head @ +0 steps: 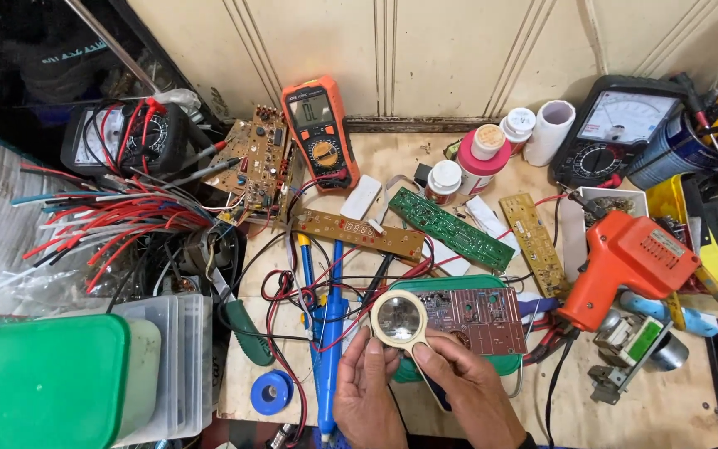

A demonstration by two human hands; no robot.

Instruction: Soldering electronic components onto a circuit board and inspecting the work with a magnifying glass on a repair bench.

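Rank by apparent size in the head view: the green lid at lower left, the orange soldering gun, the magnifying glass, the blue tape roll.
1. green lid, though nearness to the camera may enlarge it
2. orange soldering gun
3. magnifying glass
4. blue tape roll

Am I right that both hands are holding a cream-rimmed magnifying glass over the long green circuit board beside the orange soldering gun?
Not quite. In the head view, the left hand and right hand hold the magnifying glass at the edge of the reddish-brown circuit board beside the orange soldering gun; the long green circuit board lies farther back.
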